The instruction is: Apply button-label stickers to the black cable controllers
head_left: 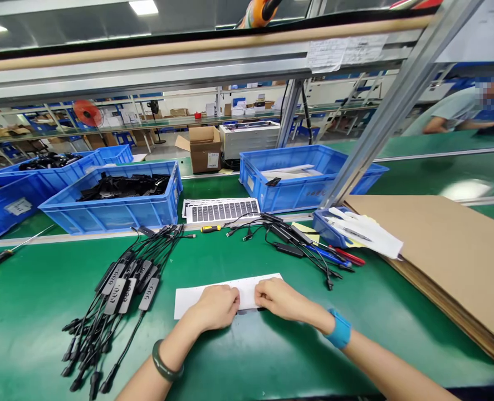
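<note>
A white paper strip (187,302) lies across the green table in front of me, its underside or back facing up, with small dark marks along its far edge. My left hand (216,307) is closed on the strip's near edge, thumb and fingers pinched together. Close by on the right, my right hand (280,299) pinches the same edge with curled fingers. A bit of something dark peeks out under the paper between the hands. To the left lies a pile of black cables with flat grey-black housings (115,295). More black cabled units (288,249) lie beyond my right hand.
Behind stand blue bins, one with black parts (108,214), another with white sheets (297,195). Sheets of black labels (225,211) and a yellow-black screwdriver (210,229) lie between. Stacked cardboard (443,250) fills the right, beside a metal post (380,128). A person sits far right.
</note>
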Tool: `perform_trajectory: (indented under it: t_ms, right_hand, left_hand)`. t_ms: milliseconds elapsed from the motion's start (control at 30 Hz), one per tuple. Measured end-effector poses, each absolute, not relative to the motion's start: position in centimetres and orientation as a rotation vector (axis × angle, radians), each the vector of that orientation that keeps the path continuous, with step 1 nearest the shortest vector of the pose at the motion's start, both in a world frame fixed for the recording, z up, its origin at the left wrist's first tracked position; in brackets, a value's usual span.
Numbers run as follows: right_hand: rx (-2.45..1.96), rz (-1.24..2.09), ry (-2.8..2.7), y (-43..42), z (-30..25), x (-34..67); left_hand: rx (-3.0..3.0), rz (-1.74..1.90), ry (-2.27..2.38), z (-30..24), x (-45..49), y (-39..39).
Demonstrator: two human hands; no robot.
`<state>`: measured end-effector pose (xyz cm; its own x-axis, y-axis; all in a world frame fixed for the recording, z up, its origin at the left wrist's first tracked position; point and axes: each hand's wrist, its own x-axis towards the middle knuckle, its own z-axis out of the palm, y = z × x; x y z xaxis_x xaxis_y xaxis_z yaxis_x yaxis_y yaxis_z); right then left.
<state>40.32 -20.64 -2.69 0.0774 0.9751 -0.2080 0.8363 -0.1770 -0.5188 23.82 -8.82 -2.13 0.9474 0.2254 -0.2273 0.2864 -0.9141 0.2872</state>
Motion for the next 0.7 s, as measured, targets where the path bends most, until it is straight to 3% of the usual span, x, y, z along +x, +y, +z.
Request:
perform_trajectory:
  t_ms: [700]
  right_hand:
    - [-2.048,0.811,-1.903,-22.5,-2.3,44.5]
  left_hand:
    - [2.961,-0.216,0.332,-3.7,28.0,-11.2]
